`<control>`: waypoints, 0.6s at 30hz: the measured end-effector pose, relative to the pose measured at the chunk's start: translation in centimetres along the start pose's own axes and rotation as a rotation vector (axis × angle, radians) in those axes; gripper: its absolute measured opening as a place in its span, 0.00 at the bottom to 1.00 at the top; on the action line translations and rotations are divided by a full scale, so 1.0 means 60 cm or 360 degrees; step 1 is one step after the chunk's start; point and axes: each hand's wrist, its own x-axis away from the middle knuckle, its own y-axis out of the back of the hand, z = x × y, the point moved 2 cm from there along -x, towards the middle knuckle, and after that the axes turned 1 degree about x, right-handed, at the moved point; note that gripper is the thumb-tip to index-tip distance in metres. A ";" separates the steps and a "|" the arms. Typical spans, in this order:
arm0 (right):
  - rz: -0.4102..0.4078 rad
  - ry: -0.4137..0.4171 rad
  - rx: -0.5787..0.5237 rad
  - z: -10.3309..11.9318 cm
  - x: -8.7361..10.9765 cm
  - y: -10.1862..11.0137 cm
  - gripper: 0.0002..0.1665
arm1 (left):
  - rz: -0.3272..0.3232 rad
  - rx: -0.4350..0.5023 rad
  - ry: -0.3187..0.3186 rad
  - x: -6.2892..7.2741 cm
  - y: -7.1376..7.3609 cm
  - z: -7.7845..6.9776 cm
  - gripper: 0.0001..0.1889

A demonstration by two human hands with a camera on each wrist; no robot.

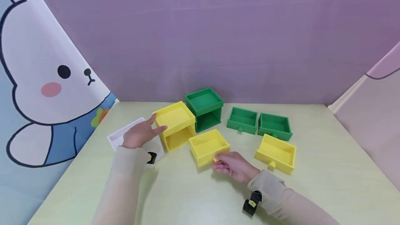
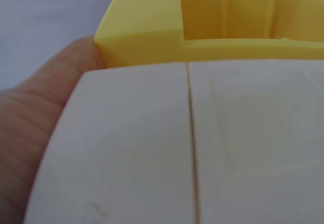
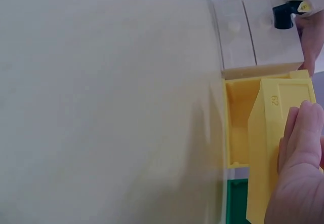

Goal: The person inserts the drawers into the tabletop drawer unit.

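A yellow drawer cabinet stands with its front compartment showing hollow and a shallow tray on top. My left hand reaches over a white cabinet and touches the yellow cabinet's upper left edge, thumb and forefinger spread apart. My right hand pinches the small knob of a yellow drawer, its other fingers curled below. That drawer is tilted, in front of and to the right of the yellow cabinet. In the right wrist view, the drawer's underside overlaps the cabinet, and fingers hide part of it.
Behind and right of the yellow cabinet stands a green cabinet with a hollow front. Two green drawers lie side by side at the back right. Another yellow drawer lies right of my right hand. A purple cloth hangs behind the table.
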 end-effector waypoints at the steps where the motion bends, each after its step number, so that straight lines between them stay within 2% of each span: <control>1: 0.0004 0.0010 0.0001 0.002 -0.001 -0.003 0.10 | -0.0005 -0.0008 -0.0012 0.000 0.000 -0.001 0.45; 8: -0.0003 -0.0008 0.0062 0.010 -0.019 -0.030 0.12 | -0.0025 0.0001 -0.0007 -0.002 -0.001 -0.007 0.45; 18: 0.0053 -0.0015 0.0091 -0.005 -0.045 -0.066 0.12 | -0.0019 0.0019 0.0031 0.002 0.002 -0.002 0.45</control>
